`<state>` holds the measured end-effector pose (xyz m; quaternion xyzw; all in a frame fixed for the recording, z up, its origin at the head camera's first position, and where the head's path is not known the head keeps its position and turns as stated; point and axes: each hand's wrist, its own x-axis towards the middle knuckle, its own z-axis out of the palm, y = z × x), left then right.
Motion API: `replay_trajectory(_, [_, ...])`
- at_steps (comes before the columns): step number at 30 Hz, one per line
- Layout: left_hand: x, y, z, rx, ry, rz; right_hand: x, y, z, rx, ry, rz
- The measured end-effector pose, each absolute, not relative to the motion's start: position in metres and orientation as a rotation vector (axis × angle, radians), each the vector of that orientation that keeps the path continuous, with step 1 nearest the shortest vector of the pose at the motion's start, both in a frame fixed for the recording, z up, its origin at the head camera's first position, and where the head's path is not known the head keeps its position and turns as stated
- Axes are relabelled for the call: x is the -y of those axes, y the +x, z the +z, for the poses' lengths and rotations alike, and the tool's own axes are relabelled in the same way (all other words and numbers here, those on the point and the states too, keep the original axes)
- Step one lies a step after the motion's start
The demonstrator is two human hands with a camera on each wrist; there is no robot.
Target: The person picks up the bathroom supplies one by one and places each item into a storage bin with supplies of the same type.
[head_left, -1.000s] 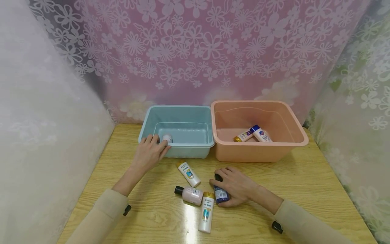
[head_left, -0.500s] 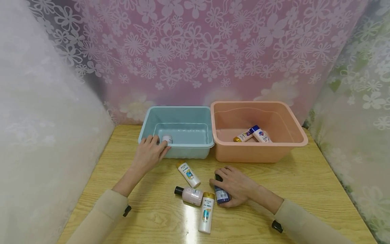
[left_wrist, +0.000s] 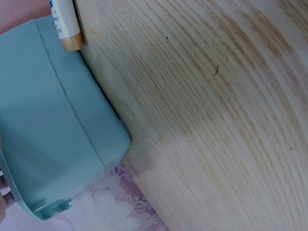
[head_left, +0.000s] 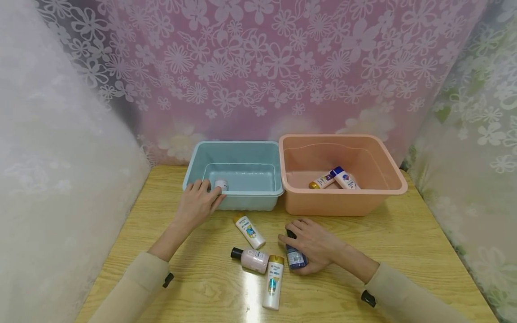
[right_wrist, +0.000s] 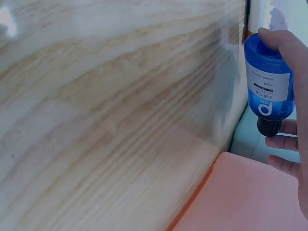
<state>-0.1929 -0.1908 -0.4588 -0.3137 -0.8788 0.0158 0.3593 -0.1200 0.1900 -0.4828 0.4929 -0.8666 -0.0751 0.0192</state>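
Observation:
My left hand point(head_left: 198, 199) grips the front rim of a light blue plastic bin point(head_left: 252, 202), fingers inside and thumb outside. Within that bin, near the fingers, lies a small white jar-like container point(head_left: 221, 184). My right hand point(head_left: 317, 246) holds a blue bottle point(head_left: 296, 259) with a black cap, low over the wooden table. In the right wrist view the thumb presses on the base of the blue bottle point(right_wrist: 269, 82) and fingers reach its cap. Just left of it lie a gold-capped white bottle point(head_left: 273, 285), a pale pink bottle point(head_left: 254, 260) with a black cap, and another gold-capped white bottle point(head_left: 249, 232).
A larger peach bin point(head_left: 335, 202) stands against the blue bin's right side. Inside it lie a gold-capped tube point(head_left: 322, 181) and a white bottle with a blue cap point(head_left: 344, 178). Patterned cloth point(head_left: 258, 76) hangs behind and at both sides of the table point(head_left: 194, 278).
The blue bottle and my right hand have shifted slightly to the right, away from the gold-capped white bottle. My left hand keeps its hold on the blue bin's rim.

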Motion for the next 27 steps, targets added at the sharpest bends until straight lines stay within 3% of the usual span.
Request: replay_trajectory(27, [0.192,-0.194,-0.460,2.274,-0.806,0.057,-0.206,-0.115,-0.432,2.550,1.507,-0.417])
